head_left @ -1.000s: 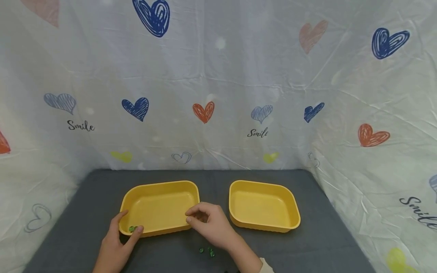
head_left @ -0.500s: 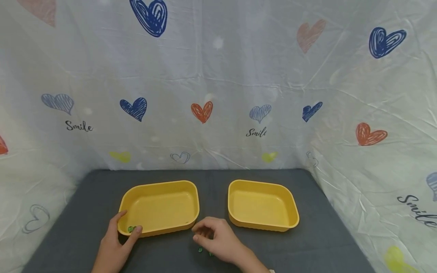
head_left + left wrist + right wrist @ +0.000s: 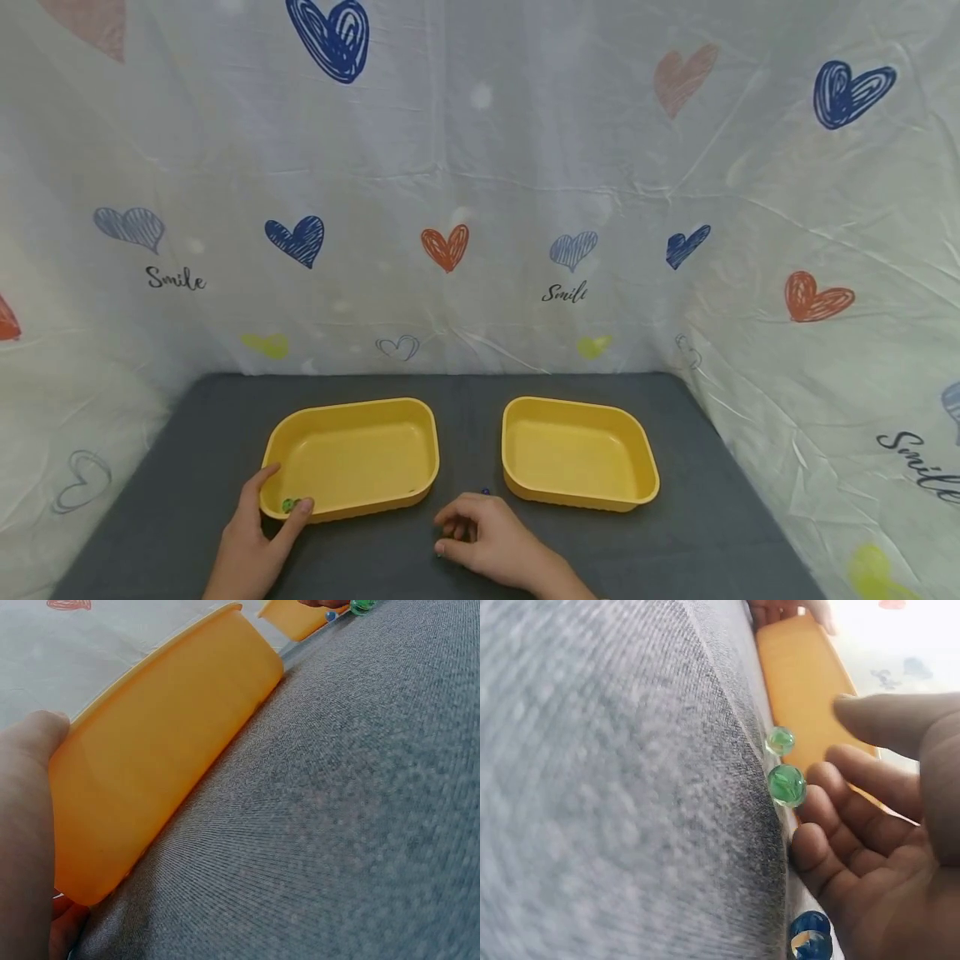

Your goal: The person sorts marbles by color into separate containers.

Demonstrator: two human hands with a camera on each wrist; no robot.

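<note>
My left hand grips the near left corner of the left yellow tray, its thumb over the front rim and its fingers around the left side. Green marbles lie inside the tray by that thumb. Low over the grey cloth, my right hand has thumb and fingers spread apart, with nothing between them. In the right wrist view, a green marble lies right at its fingertips and a paler green marble just beyond. Blue marbles are below the fingers. From the head, the hand hides most of these.
A second yellow tray stands to the right, beyond my right hand. One blue marble shows behind that hand. A small dark thing is inside the left tray near its front right corner. A patterned curtain hangs behind the table.
My right hand has moved from the left tray's right rim toward me, down to the green marbles on the cloth. A blue marble has come into sight behind it. My left hand stays put.
</note>
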